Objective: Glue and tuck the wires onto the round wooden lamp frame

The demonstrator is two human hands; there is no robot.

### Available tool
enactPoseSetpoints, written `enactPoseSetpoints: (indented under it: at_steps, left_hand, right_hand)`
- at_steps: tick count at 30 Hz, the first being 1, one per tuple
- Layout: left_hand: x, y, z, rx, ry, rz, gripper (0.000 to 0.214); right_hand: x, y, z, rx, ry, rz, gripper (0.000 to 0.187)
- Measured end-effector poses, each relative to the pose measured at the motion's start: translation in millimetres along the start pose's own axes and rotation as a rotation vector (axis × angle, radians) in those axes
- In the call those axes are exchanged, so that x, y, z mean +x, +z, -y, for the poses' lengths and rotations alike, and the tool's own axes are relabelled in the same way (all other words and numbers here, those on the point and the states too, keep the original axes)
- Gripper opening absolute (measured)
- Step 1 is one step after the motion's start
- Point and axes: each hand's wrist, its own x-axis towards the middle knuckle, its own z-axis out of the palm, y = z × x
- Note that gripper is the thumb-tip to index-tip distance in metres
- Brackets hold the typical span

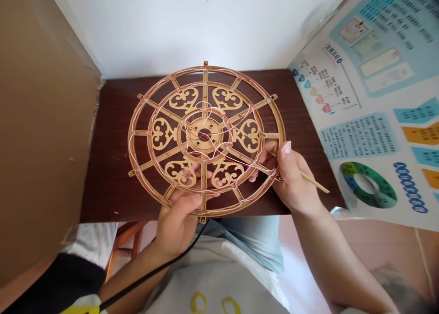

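A round gold-coloured openwork frame (205, 89), with rings, spokes and scroll ornaments, is held above the dark table. Red and white wires (240, 117) run along its rings, and loose strands cross the hub. My left hand (181, 204) grips the near rim, thumb on top and fingers underneath, partly seen through the gaps. My right hand (291, 176) holds the right rim, thumb over it and fingers below. A thin wooden stick (317, 183) also sits in my right hand, poking out to the right; its other end is mostly hidden.
The dark brown table (109, 121) lies beneath the frame. A cardboard panel (41, 112) stands at the left, a white wall (199, 25) behind, and a printed poster board (370, 112) at the right. A black cable (154, 270) passes near my left forearm. Another person's dark sleeve (65, 277) shows lower left.
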Motion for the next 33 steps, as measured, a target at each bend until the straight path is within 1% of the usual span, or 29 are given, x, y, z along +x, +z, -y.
enactPoseSetpoints:
  at_steps: [3,7,12,16,18,22,25,28,33]
  left_hand:
    - [-1,2.7,-1,0.010,0.012,-0.014,0.041]
    - [-2,6.2,-1,-0.002,-0.002,-0.047,0.044]
    - [-3,7.9,1,-0.003,0.015,-0.066,0.044]
    - [-5,4.1,3,-0.011,0.032,-0.045,0.044]
    - [-7,0.8,2,-0.023,0.059,-0.031,0.040]
    - [-11,-6.4,-3,-0.016,0.119,0.012,0.026]
    - [-13,-11.2,-8,0.020,0.167,-0.005,0.022]
    - [-15,-13.8,-11,0.043,0.189,-0.015,0.023]
    - [-18,-14.4,-6,0.070,0.251,-0.092,0.025]
  right_hand:
    - [-1,-1,0,-0.005,0.007,-0.008,0.054]
    - [0,-1,1,-0.003,0.013,-0.003,0.052]
    - [0,-2,-3,-0.001,0.009,0.000,0.051]
    - [0,-5,-5,-0.010,0.002,0.004,0.053]
    - [0,-8,-2,0.005,0.012,0.010,0.053]
    - [4,-13,8,0.162,0.059,0.051,0.049]
    - [6,-15,10,0.192,0.059,0.052,0.050]
    - [6,-15,8,0.183,0.035,0.047,0.052]
    - [4,-14,6,0.123,-0.040,0.038,0.053]
